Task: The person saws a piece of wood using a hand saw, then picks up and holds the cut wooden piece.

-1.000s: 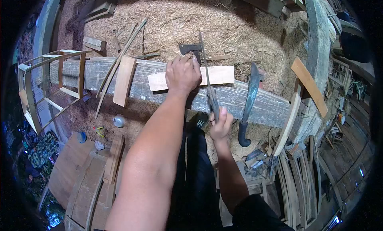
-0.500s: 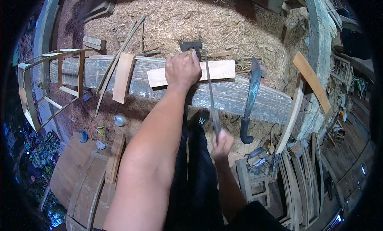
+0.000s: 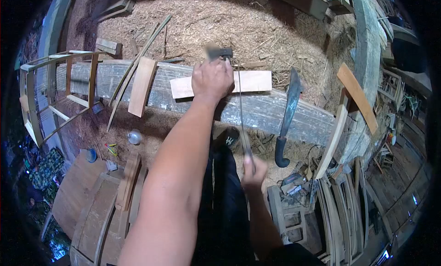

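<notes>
Where the saw [image 3: 243,125] crosses the pale board [image 3: 255,81]: just right of the left hand, the narrow blade seen nearly edge-on; whether its teeth are sunk in the wood is too fine to tell.
Pale board: lying lengthwise on the heavy beam [image 3: 262,109], which seems to serve as a firm support under it.
Left hand [image 3: 212,81]: pressed down over the board with the arm reaching straight out, probably so the wood does not shift against the blade; its fingertips are hidden, so I cannot tell whether they close on anything.
Right hand [image 3: 255,173]: wrapped around the saw's handle on the near side of the beam, a little blurred, placed so that the blade runs away from the body across the board.
Axe head [image 3: 225,52]: just beyond the left hand's knuckles; how the axe is supported is hidden.
Machete [image 3: 290,105]: lying across the beam to the right, handle overhanging the near edge, perhaps for easy reach.
Second board [image 3: 142,86]: set crosswise on the beam to the left, apart from the left hand, beside thin strips [image 3: 161,29].
Wooden frame [image 3: 93,80]: at the beam's left end, well clear of the blade.
</notes>
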Demonstrator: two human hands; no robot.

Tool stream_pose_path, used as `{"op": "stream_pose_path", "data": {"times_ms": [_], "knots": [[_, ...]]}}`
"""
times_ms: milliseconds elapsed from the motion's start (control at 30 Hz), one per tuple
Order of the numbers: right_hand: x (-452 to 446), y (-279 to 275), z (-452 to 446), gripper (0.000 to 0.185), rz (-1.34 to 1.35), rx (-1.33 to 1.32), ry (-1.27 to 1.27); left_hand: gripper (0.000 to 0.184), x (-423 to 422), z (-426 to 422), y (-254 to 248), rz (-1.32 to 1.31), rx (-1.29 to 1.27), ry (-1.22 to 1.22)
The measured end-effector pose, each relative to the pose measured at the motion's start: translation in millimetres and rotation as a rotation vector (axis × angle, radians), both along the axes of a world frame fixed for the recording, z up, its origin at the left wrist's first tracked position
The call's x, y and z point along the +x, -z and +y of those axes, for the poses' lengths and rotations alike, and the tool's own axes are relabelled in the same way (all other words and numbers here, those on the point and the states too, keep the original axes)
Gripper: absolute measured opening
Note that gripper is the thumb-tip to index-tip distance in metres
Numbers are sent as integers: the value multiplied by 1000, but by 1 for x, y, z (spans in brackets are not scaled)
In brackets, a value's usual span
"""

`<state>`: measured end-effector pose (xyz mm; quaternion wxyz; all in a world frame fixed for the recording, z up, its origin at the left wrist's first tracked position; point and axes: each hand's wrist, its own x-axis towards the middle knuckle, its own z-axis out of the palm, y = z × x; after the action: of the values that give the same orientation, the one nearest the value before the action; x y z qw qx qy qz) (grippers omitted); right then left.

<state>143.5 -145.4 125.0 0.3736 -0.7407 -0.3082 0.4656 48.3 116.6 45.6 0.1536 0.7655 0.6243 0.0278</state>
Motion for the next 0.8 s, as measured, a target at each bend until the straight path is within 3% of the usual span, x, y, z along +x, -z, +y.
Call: {"op": "stream_pose_path", "data": {"times_ms": [100, 233, 300, 400, 467, 567, 600, 667, 700, 800], "knots": [[11, 27, 74, 40, -15, 52, 18, 37, 3, -1, 5, -62, 90, 6], [3, 10, 18, 41, 182, -32, 130, 38, 3, 0, 2, -2, 11, -13], [-5, -1, -25, 42, 39, -39, 42, 39, 4, 5, 0, 8, -37, -17], [-1, -5, 45, 43, 8, 34, 40, 38, 3, 0, 0, -6, -9, 39], [13, 32, 97, 44, -20, 30, 20, 36, 4, 1, 1, 13, -23, 10], [6, 14, 95, 45, -48, 91, 9, 35, 3, 0, 8, -57, 150, 8], [-1, 13, 62, 43, -3, 95, 56, 35, 3, 1, 4, -5, 13, 5], [-5, 0, -2, 40, 12, -32, 38, 35, 5, -1, 6, -22, 103, 32], [-5, -2, 4, 40, 13, -31, 33, 35, 3, 0, 7, -32, 198, 46], [1, -3, 56, 41, 56, 14, 78, 35, 3, 0, 5, -80, 168, 31]]}}
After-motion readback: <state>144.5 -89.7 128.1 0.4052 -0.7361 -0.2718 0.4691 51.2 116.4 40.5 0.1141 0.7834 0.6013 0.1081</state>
